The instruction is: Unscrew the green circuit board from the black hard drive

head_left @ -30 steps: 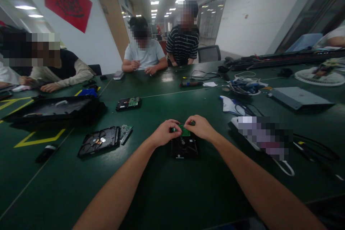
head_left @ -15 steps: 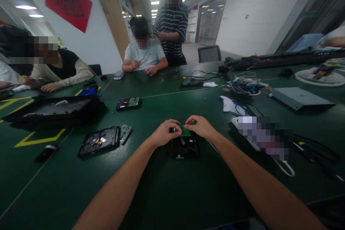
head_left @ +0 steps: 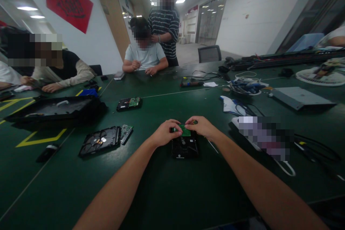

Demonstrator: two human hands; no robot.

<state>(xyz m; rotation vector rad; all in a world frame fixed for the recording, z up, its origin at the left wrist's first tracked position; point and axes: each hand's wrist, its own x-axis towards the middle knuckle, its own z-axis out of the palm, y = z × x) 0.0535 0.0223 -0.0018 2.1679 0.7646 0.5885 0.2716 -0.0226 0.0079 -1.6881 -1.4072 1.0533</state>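
Note:
A black hard drive (head_left: 184, 149) lies on the green table in front of me, with a green circuit board (head_left: 185, 130) at its far end. My left hand (head_left: 167, 132) has thumb and fingers closed on the board's left side. On the board's right side, my right hand (head_left: 201, 126) pinches it with thumb and fingertips. A thin metal shaft (head_left: 213, 146), like a screwdriver's, sticks out from beneath my right wrist. Whether that hand also holds it is hidden.
To the left lie an opened hard drive (head_left: 100, 141), a loose circuit board (head_left: 126, 134) and a black tray (head_left: 56, 109). Another drive (head_left: 129, 104) sits farther back. At right are a power strip (head_left: 248, 136), cables and a grey metal box (head_left: 303, 97). Several people are around the table.
Both hands keep their place on the circuit board. More of the metal shaft shows beside my right wrist. The standing person across the table has shifted left, behind the seated one.

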